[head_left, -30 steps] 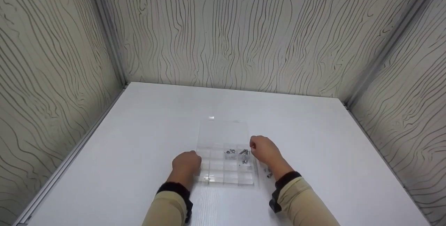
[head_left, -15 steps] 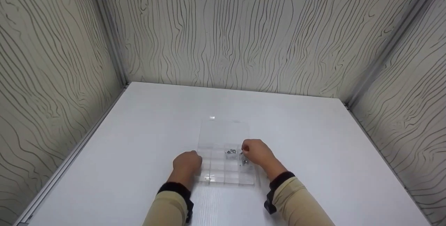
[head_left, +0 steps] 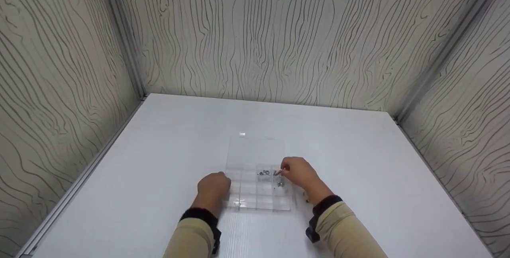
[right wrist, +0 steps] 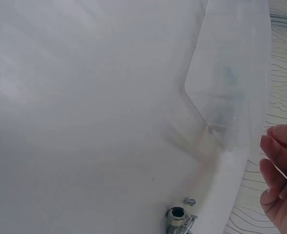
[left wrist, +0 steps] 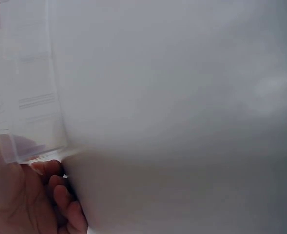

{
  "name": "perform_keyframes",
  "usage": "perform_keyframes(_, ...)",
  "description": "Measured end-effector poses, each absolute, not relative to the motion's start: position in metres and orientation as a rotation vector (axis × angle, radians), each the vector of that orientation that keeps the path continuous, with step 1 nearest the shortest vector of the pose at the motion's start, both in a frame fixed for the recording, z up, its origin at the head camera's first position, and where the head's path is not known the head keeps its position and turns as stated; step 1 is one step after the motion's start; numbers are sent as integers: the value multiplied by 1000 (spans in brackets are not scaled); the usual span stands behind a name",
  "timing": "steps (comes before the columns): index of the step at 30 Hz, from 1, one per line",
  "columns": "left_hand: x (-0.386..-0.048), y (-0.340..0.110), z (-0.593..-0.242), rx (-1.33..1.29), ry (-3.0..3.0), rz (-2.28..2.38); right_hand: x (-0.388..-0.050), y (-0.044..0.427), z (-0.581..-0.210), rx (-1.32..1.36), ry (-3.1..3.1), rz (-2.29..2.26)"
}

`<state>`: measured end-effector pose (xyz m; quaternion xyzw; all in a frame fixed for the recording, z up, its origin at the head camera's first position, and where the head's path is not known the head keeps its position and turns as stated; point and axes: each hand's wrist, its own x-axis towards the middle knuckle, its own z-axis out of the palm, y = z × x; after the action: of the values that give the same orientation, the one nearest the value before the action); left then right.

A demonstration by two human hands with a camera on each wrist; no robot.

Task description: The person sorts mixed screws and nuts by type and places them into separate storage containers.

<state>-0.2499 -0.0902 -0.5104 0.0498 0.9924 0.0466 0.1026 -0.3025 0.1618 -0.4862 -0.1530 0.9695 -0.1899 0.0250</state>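
Observation:
A clear plastic compartment box (head_left: 249,200) lies on the white table with its lid (head_left: 257,150) folded back. My left hand (head_left: 214,187) grips the box at its left side; in the left wrist view its fingers (left wrist: 63,197) are curled by the box corner. Small metal hardware (head_left: 264,173) sits in one far compartment. Bolts (head_left: 277,172) and other metal pieces (head_left: 280,184) show in the right-hand compartments. My right hand (head_left: 299,171) is at the far right compartment, fingertips by the bolts. Whether they pinch one cannot be made out; its right wrist view shows bent fingers (right wrist: 277,153).
Loose metal parts lie on the table right of the box, partly under my right forearm: a hollow cylindrical piece (right wrist: 176,219) and a small screw (right wrist: 189,201). Wood-grain panels (head_left: 255,35) stand behind and beside the table (head_left: 179,130).
My right hand moved left over the far right compartment, then back a little to the right, uncovering the bolts and the loose parts again. My left hand and the box stay in place.

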Motion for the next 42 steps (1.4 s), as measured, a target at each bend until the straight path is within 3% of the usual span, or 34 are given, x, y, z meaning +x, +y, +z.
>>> perform_keyframes(24, -254, -91, -513, 134, 2897, 200, -303, 232, -477, -310, 2847, -397)
perform_keyframes(42, -253, -92, -513, 182, 2912, 136, -297, 237, -491, -259, 2868, -292)
